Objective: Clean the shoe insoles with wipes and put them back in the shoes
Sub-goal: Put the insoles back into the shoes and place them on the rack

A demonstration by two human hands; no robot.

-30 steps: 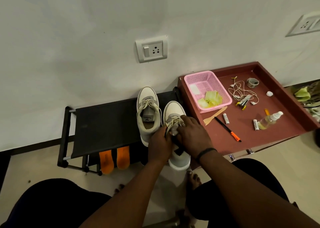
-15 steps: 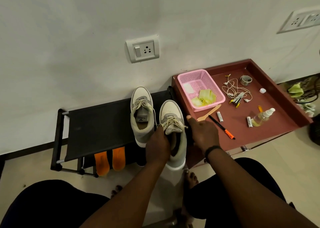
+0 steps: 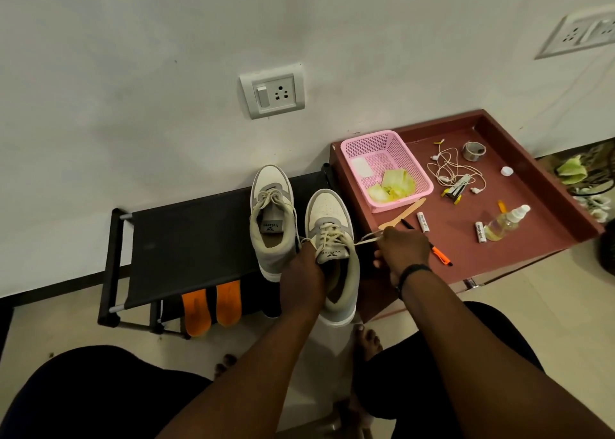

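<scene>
2 low-top sneakers, off-white perforated toe w/ grey suede-like panels and cream laces, sit toes-to-wall on a black fabric shoe rack (image 3: 186, 239) w/ metal tube frame. The left shoe (image 3: 271, 219) stands alone; its tongue label reads approx "Velaris", upside down from here. The right shoe (image 3: 332, 239) is nearer, heel hanging past the rack's front edge, same tongue label partly covered.

Left hand (image 3: 301, 278) grips the right shoe at its collar by the tongue, fingers curled down into the opening. Right hand (image 3: 404, 250) is apart from it, off to the shoe's side, pinching a lace end (image 3: 367, 239) pulled taut across from the eyelets. Black band on that wrist.

2 orange insoles (image 3: 213, 305), smooth foam-looking, lean side by side under the rack's top tier, rounded ends toward the floor; not in the shoes.

Beside the rack, a maroon tray (image 3: 549, 185) w/ raised rim holds: 1 pink plastic mesh basket (image 3: 386, 169) w/ crumpled yellow-green wipes (image 3: 394, 185) and a white flat item; 1 wooden spatula-shaped stick (image 3: 404, 214); 1 black pen w/ orange cap (image 3: 439, 255); 2 white tubes w/ small print, illegible; 1 clear spray bottle (image 3: 506, 222) of yellowish liquid; tangled white earphones (image 3: 449, 172); 1 tape roll (image 3: 474, 150); 1 white cap.

1 white switch-socket plate (image 3: 272, 94) on the wall above, another at far right.
</scene>
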